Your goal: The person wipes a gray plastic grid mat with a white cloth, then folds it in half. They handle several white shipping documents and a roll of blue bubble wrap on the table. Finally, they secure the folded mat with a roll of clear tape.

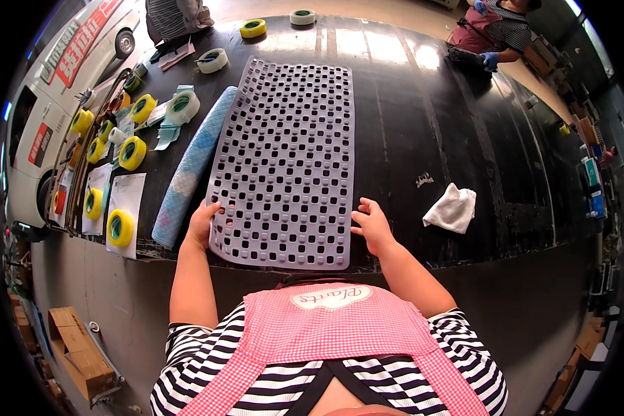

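A lilac-grey bath mat (282, 166) with rows of square holes lies lengthwise in front of me on the black table. Its left edge curves up a little. My left hand (202, 222) grips that edge near the close corner, thumb on top; skin shows through a few holes, so some fingers are underneath. Just off the right edge, my right hand (373, 227) is open, fingers spread, holding nothing. Along the mat's left side lies a long blue patterned roll (195, 166).
A crumpled white cloth (451, 208) lies to the right on the table (409, 125). Several tape rolls, such as a yellow one (120, 229), and paper sheets (128, 191) sit at the left. A co-worker (496, 31) with blue gloves stands at the far right; another person (177, 17) is at the far left.
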`<state>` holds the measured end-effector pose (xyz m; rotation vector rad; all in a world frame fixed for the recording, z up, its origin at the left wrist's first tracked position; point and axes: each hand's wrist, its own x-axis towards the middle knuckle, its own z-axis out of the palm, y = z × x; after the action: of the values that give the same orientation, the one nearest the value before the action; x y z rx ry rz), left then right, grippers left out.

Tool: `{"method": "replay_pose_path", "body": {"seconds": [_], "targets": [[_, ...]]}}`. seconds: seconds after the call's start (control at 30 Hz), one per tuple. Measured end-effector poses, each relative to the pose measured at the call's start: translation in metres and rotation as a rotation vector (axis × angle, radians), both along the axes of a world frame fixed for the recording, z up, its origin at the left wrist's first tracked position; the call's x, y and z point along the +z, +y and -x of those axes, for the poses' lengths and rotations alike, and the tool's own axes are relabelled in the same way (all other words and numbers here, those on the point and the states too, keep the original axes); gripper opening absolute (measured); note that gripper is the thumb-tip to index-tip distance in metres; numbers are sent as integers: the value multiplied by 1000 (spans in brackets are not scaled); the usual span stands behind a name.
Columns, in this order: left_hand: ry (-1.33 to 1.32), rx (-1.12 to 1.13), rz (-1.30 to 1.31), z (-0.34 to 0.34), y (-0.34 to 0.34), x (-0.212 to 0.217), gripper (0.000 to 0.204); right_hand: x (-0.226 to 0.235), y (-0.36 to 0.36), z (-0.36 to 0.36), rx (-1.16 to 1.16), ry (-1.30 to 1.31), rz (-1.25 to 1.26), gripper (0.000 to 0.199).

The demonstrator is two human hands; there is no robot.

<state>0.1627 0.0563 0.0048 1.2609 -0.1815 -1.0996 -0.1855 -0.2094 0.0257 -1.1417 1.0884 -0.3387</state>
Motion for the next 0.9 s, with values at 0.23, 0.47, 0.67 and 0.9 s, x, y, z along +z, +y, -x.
{"method": "replay_pose_path", "body": {"seconds": [0.23, 0.47, 0.67, 0.9], "targets": [[154, -73, 139, 7, -15, 4, 62, -14, -27, -26, 99, 14, 259, 32], [181, -122, 148, 84, -75, 13, 58, -6, -81, 49, -29, -89, 266, 34], [-203, -273, -159, 97, -68, 10, 56, -16, -87, 90, -54, 156, 282, 52], [-352, -285, -312, 107, -58, 19, 76, -12, -51, 123, 30, 281, 409, 62]]}}
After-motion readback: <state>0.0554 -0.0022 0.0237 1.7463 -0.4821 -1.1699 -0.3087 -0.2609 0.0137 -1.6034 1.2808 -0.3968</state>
